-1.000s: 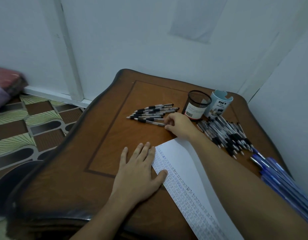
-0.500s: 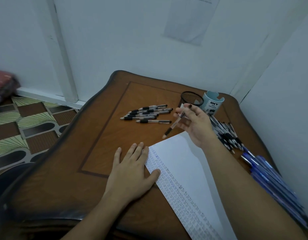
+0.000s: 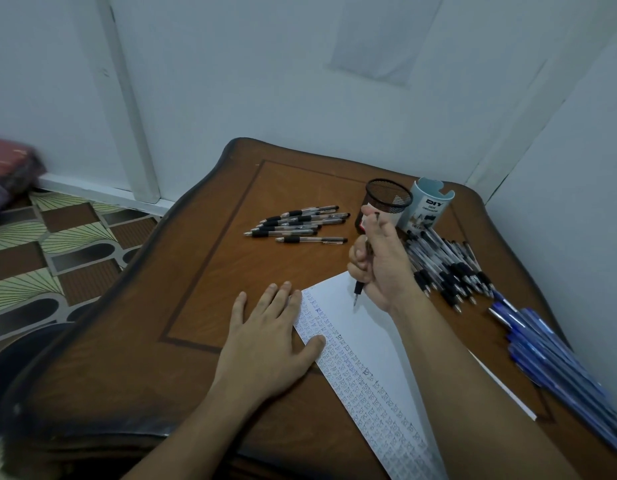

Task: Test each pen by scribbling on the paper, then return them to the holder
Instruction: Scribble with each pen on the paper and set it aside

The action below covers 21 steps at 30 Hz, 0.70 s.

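My right grip (image 3: 383, 268) is clenched around a black-tipped pen (image 3: 358, 289), fist-style, with the thumb up over its top end. The pen stands nearly upright, its point down over the bare top corner of the paper (image 3: 366, 330). I cannot tell whether the point touches the sheet.

My left grip (image 3: 265, 344) is released, lying flat with fingers straight. The palm is on the wooden surface (image 3: 203, 289) and the thumb presses the paper's left edge, which is lined with rows of small blue and black scribbles. The sheet runs from the surface's middle towards 5 o'clock, under my right forearm.

At 12 o'clock from my right grip, just beyond the thumb, stands the black mesh holder (image 3: 390, 199). A pale blue organiser cup (image 3: 430, 209) touches its right side. At 10 o'clock from that grip a small group of black-gripped pens (image 3: 296, 225) lies side by side, points to the left. At 3 o'clock a thicker heap of black pens (image 3: 449, 265) lies fanned out, and further towards 4 o'clock a bundle of blue pens (image 3: 549, 355) runs along the surface's right edge.
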### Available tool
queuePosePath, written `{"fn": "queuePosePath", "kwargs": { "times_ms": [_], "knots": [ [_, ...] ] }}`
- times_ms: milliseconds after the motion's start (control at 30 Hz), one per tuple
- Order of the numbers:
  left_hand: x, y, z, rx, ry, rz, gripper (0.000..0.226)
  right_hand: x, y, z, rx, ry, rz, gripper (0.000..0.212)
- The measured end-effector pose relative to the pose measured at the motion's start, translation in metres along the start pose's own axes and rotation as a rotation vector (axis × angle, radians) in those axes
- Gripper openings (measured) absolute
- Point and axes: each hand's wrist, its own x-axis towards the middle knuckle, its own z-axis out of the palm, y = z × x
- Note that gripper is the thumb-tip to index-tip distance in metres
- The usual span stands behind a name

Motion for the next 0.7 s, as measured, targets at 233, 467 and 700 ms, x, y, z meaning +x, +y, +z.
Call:
{"fn": "queuePosePath", "kwargs": {
  "times_ms": [233, 467, 700],
  "knots": [
    [0.001, -0.001, 0.001, 0.029, -0.008, 0.006, 0.084, -0.001, 0.011, -0.01, 0.181, 0.098, 0.098, 0.049],
    [0.0, 0.0, 0.0, 0.023, 0.001, 0.001, 0.083, 0.002, 0.031, -0.016, -0.135, 0.021, 0.038, 0.033],
    [0.0, 0.0, 0.002, 0.033, 0.019, 0.006, 0.083, 0.015, 0.046, -0.009, -0.38, -0.112, -0.021, 0.024]
  ]
}}
